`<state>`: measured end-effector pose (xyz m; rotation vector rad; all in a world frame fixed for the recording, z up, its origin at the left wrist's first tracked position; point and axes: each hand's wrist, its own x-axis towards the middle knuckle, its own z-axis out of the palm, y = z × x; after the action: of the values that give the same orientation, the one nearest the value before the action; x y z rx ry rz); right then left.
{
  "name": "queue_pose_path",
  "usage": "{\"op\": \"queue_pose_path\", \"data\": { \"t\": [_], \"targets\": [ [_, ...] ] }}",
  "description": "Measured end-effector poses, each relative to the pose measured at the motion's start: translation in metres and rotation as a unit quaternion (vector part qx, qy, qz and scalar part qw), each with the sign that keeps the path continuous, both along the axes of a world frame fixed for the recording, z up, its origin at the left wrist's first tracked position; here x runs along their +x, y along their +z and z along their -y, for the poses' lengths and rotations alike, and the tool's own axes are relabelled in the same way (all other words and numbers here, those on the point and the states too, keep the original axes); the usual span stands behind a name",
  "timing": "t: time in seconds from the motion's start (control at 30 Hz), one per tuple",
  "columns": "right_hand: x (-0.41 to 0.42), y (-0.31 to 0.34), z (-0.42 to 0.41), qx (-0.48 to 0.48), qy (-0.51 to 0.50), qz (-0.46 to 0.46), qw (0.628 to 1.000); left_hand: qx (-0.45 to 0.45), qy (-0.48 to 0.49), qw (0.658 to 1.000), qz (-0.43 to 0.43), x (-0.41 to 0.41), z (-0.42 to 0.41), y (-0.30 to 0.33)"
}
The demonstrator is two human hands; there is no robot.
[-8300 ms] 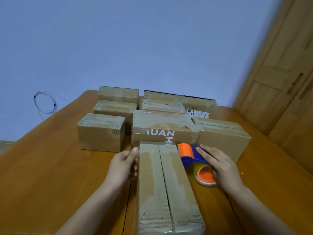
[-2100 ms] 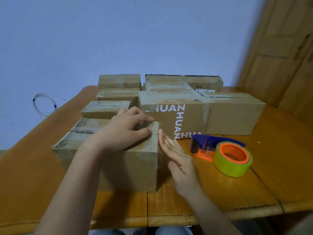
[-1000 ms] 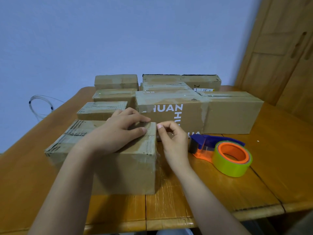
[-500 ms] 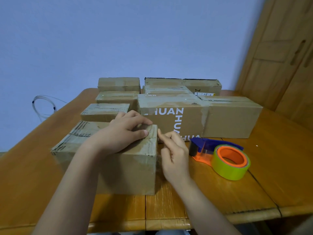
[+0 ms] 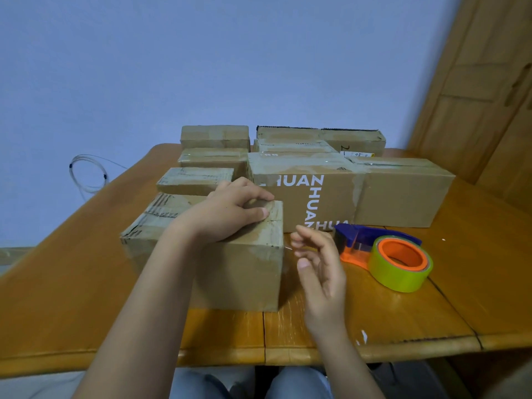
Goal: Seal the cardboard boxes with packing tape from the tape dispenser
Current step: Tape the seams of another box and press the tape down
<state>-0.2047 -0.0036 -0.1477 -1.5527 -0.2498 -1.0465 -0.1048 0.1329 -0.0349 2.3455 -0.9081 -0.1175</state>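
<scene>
A long cardboard box (image 5: 244, 275) lies across the table in front of me, its top seam covered with clear tape. My left hand (image 5: 230, 211) presses on the top of the box near its right end, fingers bent over the far edge. My right hand (image 5: 319, 260) hovers just off the box's right end, fingers relaxed and holding nothing. The tape dispenser (image 5: 385, 254), blue and orange with a yellow-green roll, lies on the table to the right of that hand.
Several more cardboard boxes stand behind, the biggest printed "HUAN" (image 5: 331, 191) with another box (image 5: 403, 191) beside it. The wooden table (image 5: 475, 283) ends close to me at its front edge. A wooden door is at the right, a coiled cable (image 5: 86, 174) at the left.
My right hand has come away from the box's right end, where it was pressing the tape down, and now hangs relaxed beside it. The left hand stays on the box top.
</scene>
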Motion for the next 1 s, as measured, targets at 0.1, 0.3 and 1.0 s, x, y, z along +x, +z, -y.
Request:
{"op": "queue_pose_path", "data": {
  "t": [0.1,0.3,1.0],
  "targets": [
    [-0.012,0.004,-0.009,-0.05,-0.013,0.0,0.999,-0.005,-0.001,1.0,-0.001,0.0,0.0,-0.001],
    [-0.009,0.013,-0.009,-0.067,-0.067,-0.018,0.995,-0.014,-0.002,1.0,-0.001,0.001,0.0,-0.002],
    [0.025,0.035,0.031,-0.022,0.106,-0.191,0.976,0.032,-0.008,0.999,0.031,0.004,0.002,-0.002]
  ]
}}
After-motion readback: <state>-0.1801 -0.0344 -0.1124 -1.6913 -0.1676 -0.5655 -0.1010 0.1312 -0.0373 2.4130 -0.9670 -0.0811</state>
